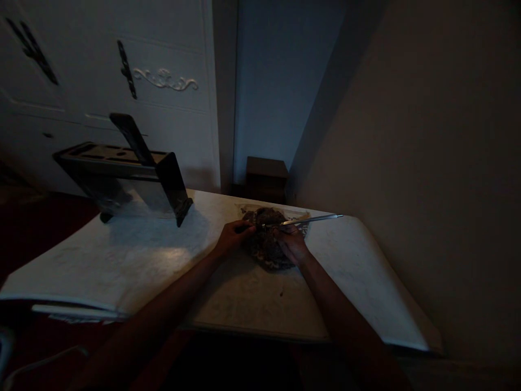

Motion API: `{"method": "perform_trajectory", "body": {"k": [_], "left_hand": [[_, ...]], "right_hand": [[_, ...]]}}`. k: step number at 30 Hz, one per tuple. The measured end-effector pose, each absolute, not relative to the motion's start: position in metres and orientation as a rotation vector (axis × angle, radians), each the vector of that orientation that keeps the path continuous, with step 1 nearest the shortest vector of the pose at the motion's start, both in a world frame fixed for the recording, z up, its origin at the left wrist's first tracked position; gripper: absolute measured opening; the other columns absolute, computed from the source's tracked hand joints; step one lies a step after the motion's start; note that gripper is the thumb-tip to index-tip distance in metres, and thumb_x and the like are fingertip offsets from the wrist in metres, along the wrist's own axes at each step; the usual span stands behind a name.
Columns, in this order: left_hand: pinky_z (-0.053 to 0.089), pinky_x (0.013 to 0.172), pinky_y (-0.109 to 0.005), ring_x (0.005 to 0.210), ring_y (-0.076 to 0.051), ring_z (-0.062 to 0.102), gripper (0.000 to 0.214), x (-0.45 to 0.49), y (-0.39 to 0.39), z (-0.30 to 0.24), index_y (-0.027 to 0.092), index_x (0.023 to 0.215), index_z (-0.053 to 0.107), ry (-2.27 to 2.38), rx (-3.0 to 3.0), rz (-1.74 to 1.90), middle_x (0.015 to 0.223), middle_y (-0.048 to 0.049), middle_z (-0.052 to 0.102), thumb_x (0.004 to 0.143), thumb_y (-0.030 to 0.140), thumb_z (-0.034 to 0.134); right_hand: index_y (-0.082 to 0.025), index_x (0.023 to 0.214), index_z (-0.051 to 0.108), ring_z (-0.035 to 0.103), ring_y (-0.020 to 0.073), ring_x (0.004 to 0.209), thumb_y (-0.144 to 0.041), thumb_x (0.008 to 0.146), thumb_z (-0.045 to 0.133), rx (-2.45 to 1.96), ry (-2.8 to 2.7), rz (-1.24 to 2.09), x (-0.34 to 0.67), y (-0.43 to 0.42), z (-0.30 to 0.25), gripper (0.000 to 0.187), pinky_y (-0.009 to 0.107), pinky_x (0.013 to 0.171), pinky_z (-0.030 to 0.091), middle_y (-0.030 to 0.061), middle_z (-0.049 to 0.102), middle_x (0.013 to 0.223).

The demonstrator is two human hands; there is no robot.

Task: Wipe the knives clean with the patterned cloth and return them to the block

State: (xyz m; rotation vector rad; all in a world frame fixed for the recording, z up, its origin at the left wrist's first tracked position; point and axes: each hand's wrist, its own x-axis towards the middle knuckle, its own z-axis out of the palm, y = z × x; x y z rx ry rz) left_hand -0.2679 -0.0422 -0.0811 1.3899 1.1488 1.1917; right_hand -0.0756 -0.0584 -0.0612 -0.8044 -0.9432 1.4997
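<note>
A dark, rough-textured bundle rests on a patterned sheet near the far edge of the white-covered table. My right hand is closed around a thin silver rod, which points right past the fingers over the table. The rod's inner end lies over the bundle. My left hand is at the bundle's left side, thumb and fingers pinched together close to that end. Dim light hides what the left fingertips hold. The bundle's exact kind cannot be made out.
On the table at left stands a black-framed slotted holder with a black handle rising from it. White cabinets stand behind. A brown box-like piece sits beyond the far edge; a wall rises at right.
</note>
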Motion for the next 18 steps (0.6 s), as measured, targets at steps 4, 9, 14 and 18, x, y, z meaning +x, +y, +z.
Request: {"method": "perform_trajectory", "body": {"k": [4, 9, 14, 18], "left_hand": [[0.049, 0.077, -0.034, 0.083, -0.025, 0.066, 0.052, -0.264, -0.044, -0.079, 0.013, 0.086, 0.075, 1.15, 1.364, 1.223, 0.085, -0.0087, 0.073, 0.059, 0.057, 0.077], [0.049, 0.081, -0.035, 0.087, -0.024, 0.064, 0.042, -0.263, -0.042, -0.076, 0.014, 0.091, 0.073, 1.158, 1.421, 1.261, 0.089, -0.0079, 0.072, 0.066, 0.048, 0.073], [0.046, 0.088, -0.037, 0.094, -0.024, 0.061, 0.033, -0.265, -0.042, -0.073, 0.016, 0.098, 0.071, 1.118, 1.666, 1.293, 0.095, -0.0079, 0.068, 0.074, 0.038, 0.069], [0.044, 0.093, -0.039, 0.1, -0.026, 0.059, 0.034, -0.263, -0.046, -0.073, 0.016, 0.108, 0.067, 1.041, 1.775, 1.281, 0.105, -0.0097, 0.065, 0.079, 0.036, 0.064]], "right_hand": [[-0.022, 0.077, 0.073, 0.066, 0.0164, 0.068, -0.021, 0.044, 0.088, -0.844, -0.92, 1.481, -0.078, -0.058, -0.057, 0.036, 0.031, 0.071, 0.054, -0.0011, 0.072, 0.076], [-0.02, 0.067, 0.069, 0.063, 0.0142, 0.063, -0.023, 0.04, 0.088, -1.02, -0.852, 1.314, -0.08, -0.052, -0.062, 0.033, 0.027, 0.066, 0.051, -0.0021, 0.071, 0.068], [-0.02, 0.072, 0.069, 0.064, 0.0172, 0.068, -0.035, 0.045, 0.087, -1.207, -0.87, 1.062, -0.079, -0.044, -0.073, 0.037, 0.03, 0.067, 0.051, 0.0003, 0.072, 0.074], [-0.019, 0.084, 0.069, 0.065, 0.018, 0.074, -0.043, 0.053, 0.084, -1.202, -0.9, 1.001, -0.076, -0.042, -0.079, 0.042, 0.03, 0.07, 0.052, 0.0013, 0.072, 0.081]]}}
